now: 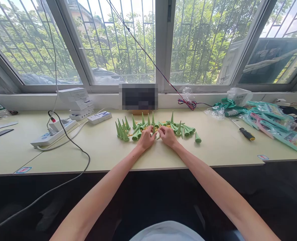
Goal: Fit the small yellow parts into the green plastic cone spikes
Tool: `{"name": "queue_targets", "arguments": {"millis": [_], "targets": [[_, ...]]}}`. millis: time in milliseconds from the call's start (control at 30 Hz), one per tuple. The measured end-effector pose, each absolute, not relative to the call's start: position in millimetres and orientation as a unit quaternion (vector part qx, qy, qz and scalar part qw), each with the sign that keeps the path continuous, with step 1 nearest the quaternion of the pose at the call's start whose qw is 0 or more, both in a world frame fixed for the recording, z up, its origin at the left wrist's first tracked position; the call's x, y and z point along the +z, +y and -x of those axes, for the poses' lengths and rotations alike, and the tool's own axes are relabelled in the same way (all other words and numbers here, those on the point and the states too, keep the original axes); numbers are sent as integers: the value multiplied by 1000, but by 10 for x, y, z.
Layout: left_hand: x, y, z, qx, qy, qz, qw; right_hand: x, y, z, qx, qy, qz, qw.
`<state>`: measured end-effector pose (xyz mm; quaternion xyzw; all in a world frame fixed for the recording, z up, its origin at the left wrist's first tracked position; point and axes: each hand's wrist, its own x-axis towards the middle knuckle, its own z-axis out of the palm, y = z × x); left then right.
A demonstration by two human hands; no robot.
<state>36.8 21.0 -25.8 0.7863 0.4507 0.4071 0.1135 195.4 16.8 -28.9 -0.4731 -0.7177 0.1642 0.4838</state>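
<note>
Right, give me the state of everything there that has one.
Left hand: bent at a cone, grip unclear
Right hand: fingers bent, grip unclear
Cones: some upright, others lying
Power strip: plugged into
Boxes: most stacked, one apart
Wires: coiled
Screwdriver: lying flat
Windows: seemingly shut

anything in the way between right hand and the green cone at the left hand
Nothing visible stands between the right hand and the upper part of the green cone at the left hand, which seems to hide its base. Other cones lie or stand to either side.
</note>
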Motion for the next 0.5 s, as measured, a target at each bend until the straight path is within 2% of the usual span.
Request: {"name": "queue_targets", "arguments": {"millis": [500], "targets": [[-264, 245, -378, 383, 472, -787, 103, -275, 180, -1979, 151, -685, 498, 511]]}}
